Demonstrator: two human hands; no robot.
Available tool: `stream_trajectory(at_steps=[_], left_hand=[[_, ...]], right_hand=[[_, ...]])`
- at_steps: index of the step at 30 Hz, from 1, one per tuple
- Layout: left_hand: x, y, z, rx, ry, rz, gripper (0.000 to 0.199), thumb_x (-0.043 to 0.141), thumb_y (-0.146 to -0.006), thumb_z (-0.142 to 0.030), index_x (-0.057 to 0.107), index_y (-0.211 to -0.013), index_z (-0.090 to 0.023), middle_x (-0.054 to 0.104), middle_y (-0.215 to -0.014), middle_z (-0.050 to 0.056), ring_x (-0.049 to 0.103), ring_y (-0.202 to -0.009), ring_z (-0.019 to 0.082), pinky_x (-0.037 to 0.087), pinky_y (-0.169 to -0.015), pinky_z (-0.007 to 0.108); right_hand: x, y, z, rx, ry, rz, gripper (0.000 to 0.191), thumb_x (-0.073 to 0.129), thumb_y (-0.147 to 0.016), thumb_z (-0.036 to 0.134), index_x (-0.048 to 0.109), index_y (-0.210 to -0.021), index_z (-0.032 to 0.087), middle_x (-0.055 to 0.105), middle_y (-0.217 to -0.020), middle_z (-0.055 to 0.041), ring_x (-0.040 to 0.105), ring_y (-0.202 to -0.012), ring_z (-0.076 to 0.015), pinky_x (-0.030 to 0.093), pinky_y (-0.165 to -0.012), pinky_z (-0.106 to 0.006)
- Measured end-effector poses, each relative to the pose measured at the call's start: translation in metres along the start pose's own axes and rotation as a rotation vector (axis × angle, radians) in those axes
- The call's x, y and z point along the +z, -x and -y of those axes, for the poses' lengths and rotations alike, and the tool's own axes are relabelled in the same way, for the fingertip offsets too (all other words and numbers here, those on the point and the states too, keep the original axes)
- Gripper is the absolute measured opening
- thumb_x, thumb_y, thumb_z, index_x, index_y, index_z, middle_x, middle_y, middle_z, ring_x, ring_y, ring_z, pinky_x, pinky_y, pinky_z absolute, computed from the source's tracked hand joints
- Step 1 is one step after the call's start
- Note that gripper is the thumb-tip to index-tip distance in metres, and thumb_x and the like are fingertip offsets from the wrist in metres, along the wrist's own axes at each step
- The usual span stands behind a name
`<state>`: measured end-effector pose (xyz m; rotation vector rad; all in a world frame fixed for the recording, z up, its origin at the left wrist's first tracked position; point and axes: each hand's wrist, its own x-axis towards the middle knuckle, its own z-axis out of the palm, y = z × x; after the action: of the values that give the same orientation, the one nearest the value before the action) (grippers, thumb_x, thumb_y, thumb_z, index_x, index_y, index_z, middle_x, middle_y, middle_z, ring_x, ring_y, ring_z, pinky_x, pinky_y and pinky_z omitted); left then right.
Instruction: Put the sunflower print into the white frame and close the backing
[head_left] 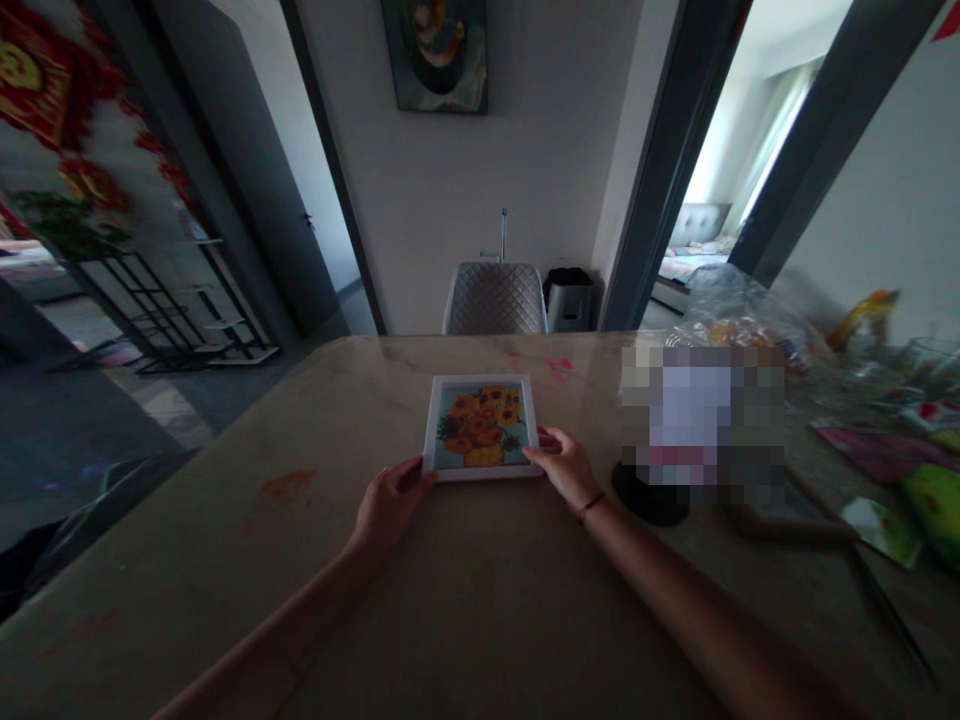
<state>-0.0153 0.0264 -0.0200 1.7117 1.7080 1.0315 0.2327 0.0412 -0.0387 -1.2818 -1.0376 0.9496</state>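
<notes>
Plainly, both hands (390, 507) (566, 468) clasp a white frame (432, 425) with a sunflower picture (480, 427) inside.

Table (247, 590): pale, stone-like surface, orange smear (287, 485) at left, pink mark (559, 367) near far edge. Right side: black round base (646, 505), clear plastic bag (726, 292), green-yellow packet (934, 505). White-framed sunflower picture (484, 425) at centre; contact with surface unclear.
</notes>
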Motion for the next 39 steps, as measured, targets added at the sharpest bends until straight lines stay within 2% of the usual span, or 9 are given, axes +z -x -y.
stream_trajectory(at_steps=[7, 13, 19, 23, 28, 35, 39], left_hand=[[0.003, 0.000, 0.001, -0.044, 0.258, 0.001, 0.046, 0.066, -0.059, -0.038, 0.063, -0.101, -0.018, 0.069, -0.097, 0.006, 0.064, -0.091, 0.023, 0.048, -0.082, 0.035], [0.000, 0.004, -0.006, -0.088, 0.438, 0.028, 0.056, 0.070, -0.055, -0.036, 0.060, -0.107, -0.017, 0.070, -0.093, 0.008, 0.065, -0.085, 0.024, 0.052, -0.071, 0.033], [-0.005, 0.008, -0.011, -0.151, 0.603, 0.108, 0.060, 0.070, -0.057, -0.041, 0.058, -0.109, -0.014, 0.069, -0.092, 0.009, 0.065, -0.082, 0.025, 0.052, -0.064, 0.031], [-0.006, 0.010, -0.016, -0.169, 0.596, 0.085, 0.054, 0.070, -0.057, -0.041, 0.060, -0.103, -0.015, 0.070, -0.090, 0.008, 0.066, -0.077, 0.023, 0.052, -0.064, 0.030], [-0.006, 0.010, -0.020, -0.175, 0.596, -0.017, 0.049, 0.071, -0.055, -0.043, 0.063, -0.095, -0.016, 0.070, -0.085, 0.006, 0.066, -0.071, 0.020, 0.050, -0.061, 0.027], [-0.003, 0.005, -0.010, -0.150, 0.563, -0.096, 0.051, 0.071, -0.054, -0.045, 0.063, -0.096, -0.017, 0.070, -0.085, 0.006, 0.066, -0.073, 0.020, 0.051, -0.063, 0.028], [-0.002, 0.005, -0.011, -0.035, 0.427, -0.139, 0.054, 0.068, -0.059, -0.046, 0.059, -0.103, -0.017, 0.067, -0.093, 0.007, 0.064, -0.079, 0.021, 0.051, -0.069, 0.031]], right_hand=[[-0.002, 0.002, 0.003, 0.025, -0.029, 0.054, 0.039, 0.071, -0.053, 0.027, 0.062, -0.090, 0.019, 0.067, -0.083, -0.0053, 0.063, -0.072, -0.0199, 0.050, -0.065, -0.034], [-0.002, 0.002, 0.007, 0.062, -0.113, 0.097, 0.036, 0.074, -0.049, 0.023, 0.061, -0.083, 0.022, 0.066, -0.076, -0.0020, 0.061, -0.066, -0.0174, 0.048, -0.064, -0.032], [-0.007, 0.002, 0.011, 0.091, -0.148, 0.234, 0.024, 0.073, -0.054, 0.024, 0.063, -0.076, 0.023, 0.064, -0.069, -0.0001, 0.060, -0.069, -0.0170, 0.044, -0.069, -0.032], [-0.011, 0.002, 0.013, 0.105, -0.236, 0.340, 0.020, 0.073, -0.055, 0.028, 0.063, -0.072, 0.022, 0.065, -0.070, 0.0009, 0.059, -0.069, -0.0153, 0.042, -0.070, -0.030], [-0.008, 0.005, 0.015, 0.154, -0.363, 0.395, 0.027, 0.077, -0.050, 0.028, 0.061, -0.071, 0.021, 0.065, -0.070, 0.0020, 0.059, -0.066, -0.0141, 0.041, -0.068, -0.029], [-0.004, 0.009, 0.017, 0.167, -0.364, 0.367, 0.030, 0.079, -0.048, 0.027, 0.057, -0.067, 0.021, 0.064, -0.069, 0.0034, 0.057, -0.065, -0.0127, 0.039, -0.062, -0.025], [-0.004, 0.012, 0.023, 0.178, -0.369, 0.359, 0.029, 0.079, -0.049, 0.027, 0.057, -0.069, 0.022, 0.063, -0.068, 0.0043, 0.056, -0.064, -0.0113, 0.036, -0.057, -0.023]])
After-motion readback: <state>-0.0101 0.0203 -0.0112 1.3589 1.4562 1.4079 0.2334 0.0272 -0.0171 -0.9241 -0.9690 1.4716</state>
